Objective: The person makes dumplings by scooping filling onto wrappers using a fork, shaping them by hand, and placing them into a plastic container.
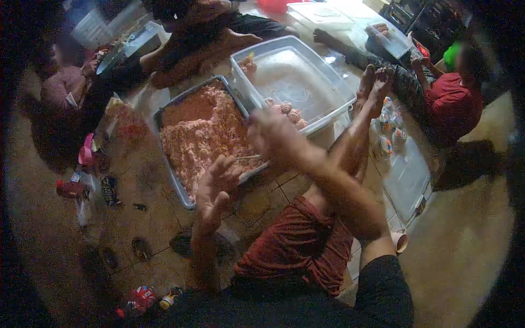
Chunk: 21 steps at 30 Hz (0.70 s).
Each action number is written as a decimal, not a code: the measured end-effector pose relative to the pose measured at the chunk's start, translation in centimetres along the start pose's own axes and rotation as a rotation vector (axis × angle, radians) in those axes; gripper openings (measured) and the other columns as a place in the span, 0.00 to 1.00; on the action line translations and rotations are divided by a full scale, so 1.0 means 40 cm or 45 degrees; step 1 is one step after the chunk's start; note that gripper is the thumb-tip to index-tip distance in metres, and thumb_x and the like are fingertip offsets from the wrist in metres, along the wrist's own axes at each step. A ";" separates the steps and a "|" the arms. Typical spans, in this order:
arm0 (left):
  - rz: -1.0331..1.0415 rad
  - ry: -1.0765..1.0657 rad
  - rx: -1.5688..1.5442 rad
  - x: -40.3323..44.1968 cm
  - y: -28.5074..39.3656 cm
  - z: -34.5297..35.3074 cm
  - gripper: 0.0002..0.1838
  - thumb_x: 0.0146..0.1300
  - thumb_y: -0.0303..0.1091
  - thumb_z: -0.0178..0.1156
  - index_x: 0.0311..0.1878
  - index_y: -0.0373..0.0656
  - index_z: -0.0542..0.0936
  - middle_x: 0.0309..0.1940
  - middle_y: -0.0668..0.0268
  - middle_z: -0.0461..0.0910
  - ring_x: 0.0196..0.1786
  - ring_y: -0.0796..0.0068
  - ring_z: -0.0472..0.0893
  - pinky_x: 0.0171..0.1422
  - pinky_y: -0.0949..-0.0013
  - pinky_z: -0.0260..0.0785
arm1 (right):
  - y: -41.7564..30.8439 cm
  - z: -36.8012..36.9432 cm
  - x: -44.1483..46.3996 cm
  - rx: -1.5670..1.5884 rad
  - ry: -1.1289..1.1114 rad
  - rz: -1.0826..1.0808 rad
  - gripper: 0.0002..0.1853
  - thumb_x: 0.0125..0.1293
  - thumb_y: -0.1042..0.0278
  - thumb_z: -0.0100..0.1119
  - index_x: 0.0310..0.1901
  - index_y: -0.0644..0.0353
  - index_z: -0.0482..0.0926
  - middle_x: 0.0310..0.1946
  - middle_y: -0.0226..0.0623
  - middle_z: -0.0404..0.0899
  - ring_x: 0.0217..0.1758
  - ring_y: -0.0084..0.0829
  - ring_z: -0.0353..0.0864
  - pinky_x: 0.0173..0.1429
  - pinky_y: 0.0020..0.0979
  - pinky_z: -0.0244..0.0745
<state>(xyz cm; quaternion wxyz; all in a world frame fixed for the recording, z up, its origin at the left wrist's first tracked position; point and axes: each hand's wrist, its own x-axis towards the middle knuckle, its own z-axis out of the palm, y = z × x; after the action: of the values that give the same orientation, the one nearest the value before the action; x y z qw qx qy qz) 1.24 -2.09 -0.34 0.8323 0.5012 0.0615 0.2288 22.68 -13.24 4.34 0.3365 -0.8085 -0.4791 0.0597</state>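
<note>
The left hand [216, 188] was raised palm up, fingers loosely curled and apart, beside the tray of pinkish minced mixture [191, 136]. The right forearm reached across the legs; its blurred hand [273, 136], grip impossible to tell, hovered by the clear bin [306, 82], partly blocking its near corner and lumps.

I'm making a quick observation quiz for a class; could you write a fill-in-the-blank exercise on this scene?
The right hand is ____ to the clear bin than the left hand is. The dark-rimmed tray holds a mass that is ____ in colour. The camera wearer's shorts are ____.

Missing words, in order: closer; pink; red.
</note>
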 end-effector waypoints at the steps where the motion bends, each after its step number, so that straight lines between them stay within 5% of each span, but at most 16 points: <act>1: -0.040 -0.088 0.198 0.002 0.014 -0.028 0.42 0.68 0.49 0.68 0.74 0.32 0.64 0.68 0.51 0.73 0.68 0.58 0.76 0.74 0.53 0.66 | 0.067 -0.016 0.050 -0.018 0.126 -0.074 0.08 0.67 0.72 0.57 0.46 0.64 0.78 0.37 0.55 0.80 0.41 0.53 0.83 0.47 0.47 0.80; 2: -0.079 -0.182 0.399 0.005 0.023 -0.047 0.38 0.69 0.45 0.68 0.73 0.33 0.66 0.65 0.52 0.76 0.66 0.59 0.78 0.74 0.54 0.66 | 0.127 -0.031 0.092 -0.036 0.258 -0.149 0.09 0.66 0.73 0.56 0.46 0.63 0.79 0.37 0.54 0.82 0.40 0.52 0.84 0.46 0.48 0.80; 5: -0.194 -0.221 0.534 -0.020 0.016 -0.072 0.29 0.70 0.35 0.66 0.69 0.34 0.71 0.59 0.54 0.81 0.62 0.61 0.80 0.71 0.57 0.69 | 0.139 -0.159 0.181 0.022 -0.110 0.230 0.12 0.64 0.73 0.57 0.48 0.63 0.81 0.40 0.53 0.85 0.41 0.50 0.86 0.45 0.47 0.80; 8: -0.210 -0.201 0.630 -0.068 -0.018 -0.101 0.23 0.69 0.28 0.64 0.66 0.37 0.74 0.56 0.58 0.83 0.60 0.65 0.81 0.68 0.61 0.72 | 0.340 -0.061 0.263 -0.351 0.249 -0.004 0.11 0.63 0.71 0.57 0.45 0.64 0.83 0.36 0.52 0.86 0.39 0.47 0.88 0.43 0.46 0.80; 10: -0.329 -0.189 0.658 -0.083 -0.004 -0.095 0.23 0.69 0.28 0.64 0.66 0.38 0.74 0.57 0.61 0.83 0.59 0.70 0.81 0.64 0.64 0.74 | 0.363 -0.055 0.306 -0.553 -0.253 0.195 0.09 0.62 0.69 0.57 0.37 0.63 0.85 0.31 0.50 0.85 0.36 0.45 0.87 0.42 0.44 0.80; 12: -0.405 -0.113 0.701 -0.099 -0.004 -0.091 0.22 0.70 0.27 0.63 0.66 0.38 0.74 0.57 0.62 0.83 0.58 0.72 0.81 0.63 0.67 0.74 | 0.527 0.039 0.310 0.526 0.192 -0.455 0.15 0.66 0.62 0.55 0.31 0.64 0.86 0.27 0.49 0.84 0.31 0.42 0.83 0.39 0.43 0.78; 15: -0.485 -0.099 0.766 -0.099 -0.002 -0.086 0.21 0.71 0.27 0.63 0.66 0.38 0.74 0.57 0.62 0.83 0.57 0.74 0.81 0.62 0.68 0.74 | 0.523 0.030 0.283 0.603 -0.032 0.079 0.26 0.73 0.50 0.51 0.29 0.67 0.83 0.25 0.48 0.82 0.27 0.40 0.80 0.36 0.44 0.76; 17: -0.495 -0.095 0.792 -0.102 -0.007 -0.087 0.21 0.71 0.27 0.63 0.66 0.38 0.75 0.56 0.62 0.83 0.56 0.74 0.81 0.62 0.68 0.74 | 0.360 -0.067 0.292 0.012 -0.372 0.599 0.37 0.77 0.37 0.44 0.27 0.68 0.81 0.21 0.47 0.79 0.24 0.39 0.78 0.34 0.46 0.73; 21: -0.501 -0.093 0.804 -0.092 -0.014 -0.080 0.21 0.70 0.27 0.64 0.65 0.39 0.76 0.55 0.62 0.84 0.55 0.75 0.82 0.60 0.69 0.75 | 0.327 -0.112 0.278 -0.142 -0.328 0.652 0.41 0.77 0.32 0.42 0.27 0.67 0.83 0.20 0.47 0.79 0.23 0.38 0.78 0.33 0.47 0.72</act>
<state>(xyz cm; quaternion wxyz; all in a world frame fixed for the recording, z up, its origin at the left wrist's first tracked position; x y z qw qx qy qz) -2.90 -1.36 -2.86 0.6665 0.7195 0.1943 0.0162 40.10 -10.47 2.42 0.2020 -0.9061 -0.3008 0.2184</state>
